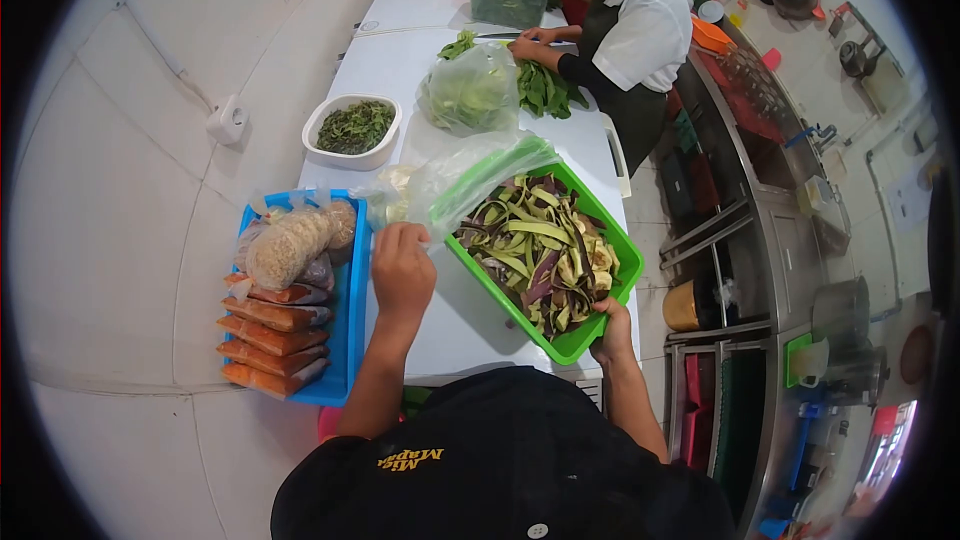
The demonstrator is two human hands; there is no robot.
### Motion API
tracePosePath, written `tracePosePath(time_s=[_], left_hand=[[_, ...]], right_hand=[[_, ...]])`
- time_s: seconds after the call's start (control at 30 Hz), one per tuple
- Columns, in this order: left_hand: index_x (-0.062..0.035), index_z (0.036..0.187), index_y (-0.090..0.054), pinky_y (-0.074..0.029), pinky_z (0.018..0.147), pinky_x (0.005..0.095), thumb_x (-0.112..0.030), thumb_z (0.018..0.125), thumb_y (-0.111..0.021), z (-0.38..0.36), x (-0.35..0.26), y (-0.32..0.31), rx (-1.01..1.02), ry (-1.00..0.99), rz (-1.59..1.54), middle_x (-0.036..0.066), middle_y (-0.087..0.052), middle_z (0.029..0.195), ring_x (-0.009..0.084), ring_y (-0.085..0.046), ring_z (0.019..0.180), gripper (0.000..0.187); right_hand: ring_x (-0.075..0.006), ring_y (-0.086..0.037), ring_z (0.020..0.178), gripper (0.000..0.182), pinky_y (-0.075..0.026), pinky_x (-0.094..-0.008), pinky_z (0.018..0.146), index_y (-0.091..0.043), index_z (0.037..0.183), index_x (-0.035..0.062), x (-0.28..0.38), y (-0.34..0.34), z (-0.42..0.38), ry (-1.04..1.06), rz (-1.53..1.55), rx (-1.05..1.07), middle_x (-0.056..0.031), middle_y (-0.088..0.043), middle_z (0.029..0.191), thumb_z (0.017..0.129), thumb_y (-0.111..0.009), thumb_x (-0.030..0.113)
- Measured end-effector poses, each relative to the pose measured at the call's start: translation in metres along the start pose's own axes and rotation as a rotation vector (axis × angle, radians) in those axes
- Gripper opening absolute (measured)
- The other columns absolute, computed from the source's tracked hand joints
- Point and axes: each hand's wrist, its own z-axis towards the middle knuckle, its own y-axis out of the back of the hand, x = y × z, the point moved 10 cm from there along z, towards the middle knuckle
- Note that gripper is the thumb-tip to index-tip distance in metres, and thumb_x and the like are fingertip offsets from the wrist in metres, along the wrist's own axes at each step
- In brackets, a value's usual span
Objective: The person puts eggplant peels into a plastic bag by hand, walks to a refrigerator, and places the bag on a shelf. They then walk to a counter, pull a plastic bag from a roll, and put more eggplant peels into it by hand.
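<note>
A green tray (625,240) heaped with purple-and-green eggplant peelings (540,250) tilts over the near part of the white table. My right hand (612,330) grips its near right corner, thumb over the rim. A clear plastic bag (470,185) lies along the tray's far left side and covers part of that rim. Fingers curled, my left hand (403,265) pinches the bag's near edge, left of the tray. Pale contents (395,190) show through the plastic behind this hand; I cannot make out what they are.
At left, a blue tray (350,330) holds bagged orange sauce and grainy food. Farther along stand a white tub (390,145) of chopped greens and a bag of leaves (470,90). A co-worker (640,30) handles leafy greens at the table's right edge. Steel shelving (740,240) lines the right.
</note>
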Motion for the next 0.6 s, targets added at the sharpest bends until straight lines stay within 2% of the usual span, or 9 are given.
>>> tracePosePath(time_s=[0.13,0.17,0.27,0.3,0.4,0.47,0.5,0.53,0.6], left_hand=[[-0.0003,0.085,-0.056,-0.048,0.077,0.0431,0.012,0.073,-0.050,-0.022,-0.009,-0.026,0.123,-0.012,-0.233,0.014,-0.056,0.091,0.0372,-0.058,0.085,0.018],[-0.0017,0.087,-0.056,-0.048,0.076,0.0396,0.010,0.075,-0.051,-0.029,-0.013,-0.034,0.177,0.028,-0.358,0.014,-0.055,0.090,0.0358,-0.059,0.085,0.018],[-0.0033,0.091,-0.056,-0.049,0.075,0.0364,0.008,0.076,-0.055,-0.015,-0.008,-0.012,-0.063,-0.036,-0.337,0.015,-0.054,0.091,0.0333,-0.060,0.084,0.019],[-0.0032,0.096,-0.058,-0.050,0.070,0.0361,0.004,0.077,-0.062,-0.013,0.012,-0.013,-0.093,0.053,-0.376,0.016,-0.059,0.087,0.0318,-0.063,0.078,0.021],[-0.0007,0.097,-0.060,-0.051,0.067,0.0377,0.001,0.077,-0.067,0.004,0.038,-0.026,0.229,0.369,-0.280,0.017,-0.065,0.082,0.0332,-0.066,0.073,0.021],[0.0007,0.094,-0.063,-0.051,0.065,0.0398,-0.007,0.081,-0.070,0.009,0.037,-0.028,0.239,0.310,-0.228,0.021,-0.067,0.079,0.0380,-0.067,0.073,0.017],[0.0008,0.093,-0.063,-0.051,0.066,0.0408,-0.009,0.081,-0.070,0.008,0.032,-0.028,0.231,0.301,-0.219,0.022,-0.066,0.080,0.0392,-0.067,0.075,0.016],[0.0008,0.091,-0.064,-0.052,0.066,0.0417,-0.010,0.081,-0.070,0.008,0.024,-0.029,0.226,0.291,-0.210,0.023,-0.066,0.080,0.0404,-0.067,0.076,0.016],[0.0005,0.090,-0.064,-0.051,0.065,0.0448,-0.015,0.083,-0.071,-0.002,-0.002,-0.040,0.225,0.138,-0.220,0.023,-0.065,0.078,0.0424,-0.066,0.075,0.019]], right_hand=[[-0.0290,-0.066,0.099,0.045,-0.053,-0.0414,0.090,-0.053,0.125,-0.0041,-0.005,0.001,-0.005,0.057,-0.032,-0.041,-0.0151,-0.065,0.114,0.081,-0.053,0.007],[-0.0288,-0.066,0.099,0.045,-0.053,-0.0412,0.090,-0.053,0.125,-0.0037,-0.007,0.004,-0.006,0.065,-0.030,-0.047,-0.0147,-0.065,0.113,0.081,-0.053,0.007],[-0.0284,-0.066,0.098,0.045,-0.053,-0.0410,0.089,-0.053,0.125,-0.0025,-0.003,0.009,-0.008,0.093,-0.033,-0.075,-0.0135,-0.065,0.111,0.081,-0.054,0.008],[-0.0285,-0.066,0.098,0.045,-0.053,-0.0410,0.089,-0.053,0.125,-0.0022,-0.002,0.008,-0.012,0.102,-0.033,-0.093,-0.0132,-0.065,0.111,0.081,-0.054,0.008],[-0.0287,-0.066,0.098,0.046,-0.054,-0.0413,0.089,-0.053,0.126,-0.0013,-0.004,0.022,-0.015,0.143,-0.034,-0.127,-0.0127,-0.065,0.111,0.081,-0.054,0.007],[-0.0288,-0.066,0.098,0.047,-0.054,-0.0413,0.089,-0.053,0.126,-0.0014,-0.003,0.029,-0.015,0.196,-0.062,-0.154,-0.0126,-0.065,0.111,0.080,-0.054,0.007],[-0.0312,-0.066,0.106,0.049,-0.052,-0.0440,0.096,-0.052,0.132,-0.0011,-0.010,0.036,-0.012,0.142,-0.127,-0.154,-0.0150,-0.066,0.118,0.084,-0.051,0.013],[-0.0309,-0.066,0.107,0.049,-0.052,-0.0438,0.096,-0.052,0.132,-0.0009,-0.010,0.035,-0.012,0.144,-0.109,-0.148,-0.0148,-0.066,0.119,0.084,-0.051,0.014],[-0.0304,-0.065,0.108,0.049,-0.051,-0.0432,0.097,-0.052,0.132,-0.0004,-0.014,0.028,-0.011,0.149,-0.064,-0.143,-0.0143,-0.065,0.120,0.085,-0.052,0.014]])
